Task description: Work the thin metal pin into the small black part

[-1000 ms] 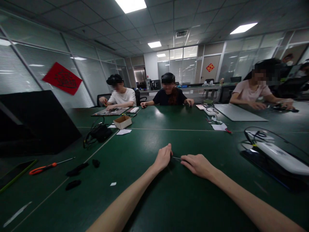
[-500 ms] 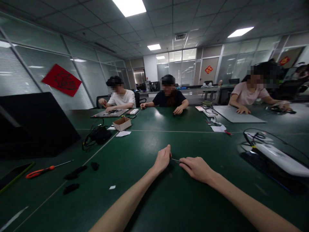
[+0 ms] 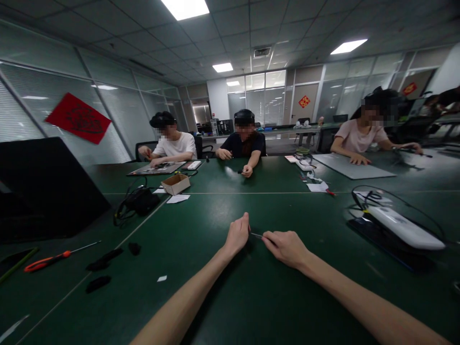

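Metal shaft (image 3: pixel 256 235) lying sideways between left hand (image 3: pixel 237 235) and right hand (image 3: pixel 285 249)

One thin metal shaft (image 3: pixel 257 235), one orange-handled screwdriver (image 3: pixel 46 261), one cardboard box (image 3: pixel 176 184), three black scraps (image 3: pixel 104 259) — and three seated people (image 3: pixel 244 141).

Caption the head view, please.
Thin metal shaft between left hand and right hand over a green table.

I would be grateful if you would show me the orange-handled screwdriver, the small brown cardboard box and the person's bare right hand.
Orange-handled screwdriver (image 3: pixel 46 262): head view, on the orange handle.
Small brown cardboard box (image 3: pixel 176 189): head view, on its front wall.
Person's bare right hand (image 3: pixel 285 249): head view, on the back of the hand.
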Demonstrator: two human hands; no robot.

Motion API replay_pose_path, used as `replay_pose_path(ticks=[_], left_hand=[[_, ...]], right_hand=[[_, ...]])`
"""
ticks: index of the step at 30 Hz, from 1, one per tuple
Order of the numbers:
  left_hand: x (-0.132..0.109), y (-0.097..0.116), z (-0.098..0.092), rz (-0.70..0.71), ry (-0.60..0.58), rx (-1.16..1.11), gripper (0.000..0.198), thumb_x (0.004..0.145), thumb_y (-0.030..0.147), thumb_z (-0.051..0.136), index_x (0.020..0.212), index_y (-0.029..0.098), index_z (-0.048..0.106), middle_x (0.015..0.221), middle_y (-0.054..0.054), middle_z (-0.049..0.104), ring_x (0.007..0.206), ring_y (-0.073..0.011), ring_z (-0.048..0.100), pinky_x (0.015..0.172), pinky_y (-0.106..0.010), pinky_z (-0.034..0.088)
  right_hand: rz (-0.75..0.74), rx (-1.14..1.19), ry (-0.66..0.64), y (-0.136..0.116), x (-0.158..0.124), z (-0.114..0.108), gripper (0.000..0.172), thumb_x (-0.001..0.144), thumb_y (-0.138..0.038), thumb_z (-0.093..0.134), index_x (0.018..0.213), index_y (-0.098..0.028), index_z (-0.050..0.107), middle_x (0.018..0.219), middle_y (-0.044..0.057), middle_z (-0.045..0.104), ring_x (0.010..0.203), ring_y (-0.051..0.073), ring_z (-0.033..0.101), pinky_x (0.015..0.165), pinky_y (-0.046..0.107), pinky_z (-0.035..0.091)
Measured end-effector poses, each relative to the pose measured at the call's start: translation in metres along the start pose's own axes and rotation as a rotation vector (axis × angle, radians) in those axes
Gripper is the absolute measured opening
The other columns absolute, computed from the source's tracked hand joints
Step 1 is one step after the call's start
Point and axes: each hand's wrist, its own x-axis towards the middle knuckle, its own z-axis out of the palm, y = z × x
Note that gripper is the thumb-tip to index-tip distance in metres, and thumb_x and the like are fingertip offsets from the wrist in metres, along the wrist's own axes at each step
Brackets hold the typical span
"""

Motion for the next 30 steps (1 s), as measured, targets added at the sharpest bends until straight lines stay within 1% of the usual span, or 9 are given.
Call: replay_pose_path(ticks=[8, 12, 14, 16, 18, 19, 21, 24, 30], left_hand=[[0.004, -0.008, 0.004, -0.066, -0.078, -0.124, 0.062, 0.087, 0.061, 0.018, 0.063, 0.016, 0.053, 0.052, -0.001, 0.051, 0.052, -0.0134, 0.05, 0.055, -0.024, 0.037], [0.003, -0.004, 0.004, -0.108, -0.075, -0.125, 0.061, 0.086, 0.063, 0.02, 0.064, 0.015, 0.053, 0.051, -0.001, 0.051, 0.051, -0.0132, 0.05, 0.054, -0.024, 0.037], [0.001, -0.002, 0.004, -0.079, -0.083, -0.099, 0.06, 0.085, 0.063, 0.022, 0.063, 0.015, 0.053, 0.053, -0.001, 0.052, 0.053, -0.0132, 0.05, 0.055, -0.024, 0.038], [0.001, -0.001, 0.002, -0.037, -0.103, -0.085, 0.059, 0.085, 0.063, 0.026, 0.062, 0.015, 0.052, 0.055, -0.002, 0.054, 0.055, -0.0131, 0.051, 0.056, -0.023, 0.038], [0.001, -0.002, 0.001, -0.062, -0.117, -0.117, 0.061, 0.084, 0.064, 0.023, 0.063, 0.015, 0.052, 0.052, -0.001, 0.051, 0.051, -0.0125, 0.049, 0.052, -0.023, 0.037], [0.002, -0.003, 0.0, -0.1, -0.12, -0.152, 0.062, 0.084, 0.065, 0.02, 0.063, 0.016, 0.051, 0.05, -0.001, 0.048, 0.048, -0.012, 0.047, 0.049, -0.023, 0.035], [0.004, -0.006, -0.001, -0.171, -0.123, -0.225, 0.064, 0.083, 0.067, 0.016, 0.064, 0.016, 0.049, 0.046, 0.001, 0.043, 0.041, -0.0106, 0.042, 0.043, -0.022, 0.031], [0.006, -0.01, 0.001, -0.195, -0.131, -0.277, 0.064, 0.082, 0.069, 0.017, 0.063, 0.016, 0.048, 0.046, 0.002, 0.042, 0.038, -0.0092, 0.039, 0.04, -0.021, 0.029], [0.005, -0.011, 0.002, -0.157, -0.141, -0.268, 0.062, 0.083, 0.067, 0.022, 0.063, 0.016, 0.049, 0.046, 0.001, 0.045, 0.039, -0.0091, 0.041, 0.041, -0.021, 0.03]], right_hand=[[0.027, 0.008, 0.019, 0.0, 0.0, 0.001, 0.035, 0.097, -0.037, 0.029, 0.097, -0.02, 0.059, 0.072, 0.001, 0.063, 0.058, 0.01, 0.055, 0.057, 0.02, 0.038], [0.035, 0.02, 0.044, 0.005, 0.001, 0.004, 0.035, 0.096, -0.039, 0.03, 0.096, -0.02, 0.06, 0.071, 0.001, 0.063, 0.058, 0.011, 0.055, 0.056, 0.021, 0.039], [0.106, 0.046, 0.098, 0.011, 0.002, 0.003, 0.037, 0.097, -0.039, 0.028, 0.098, -0.02, 0.06, 0.07, 0.001, 0.062, 0.056, 0.011, 0.055, 0.054, 0.021, 0.039], [0.225, 0.075, 0.162, 0.018, 0.004, 0.002, 0.041, 0.097, -0.039, 0.023, 0.103, -0.019, 0.058, 0.068, 0.001, 0.062, 0.051, 0.01, 0.054, 0.049, 0.02, 0.038], [0.279, 0.092, 0.183, 0.023, 0.006, -0.001, 0.042, 0.097, -0.039, 0.022, 0.105, -0.019, 0.058, 0.066, 0.001, 0.062, 0.049, 0.01, 0.054, 0.046, 0.02, 0.037], [0.255, 0.095, 0.168, 0.024, 0.006, -0.002, 0.041, 0.097, -0.039, 0.023, 0.104, -0.019, 0.058, 0.066, 0.001, 0.062, 0.049, 0.01, 0.054, 0.047, 0.02, 0.037], [0.131, 0.088, 0.098, 0.021, 0.006, -0.003, 0.037, 0.096, -0.039, 0.028, 0.099, -0.02, 0.06, 0.067, 0.0, 0.062, 0.052, 0.01, 0.055, 0.051, 0.02, 0.039], [-0.028, 0.052, 0.001, 0.013, 0.005, -0.003, 0.033, 0.094, -0.038, 0.033, 0.093, -0.02, 0.062, 0.069, 0.0, 0.063, 0.056, 0.01, 0.056, 0.056, 0.021, 0.039], [-0.03, 0.023, -0.031, 0.009, 0.006, -0.004, 0.032, 0.095, -0.036, 0.032, 0.096, -0.021, 0.061, 0.072, 0.001, 0.064, 0.059, 0.01, 0.056, 0.058, 0.02, 0.038]])
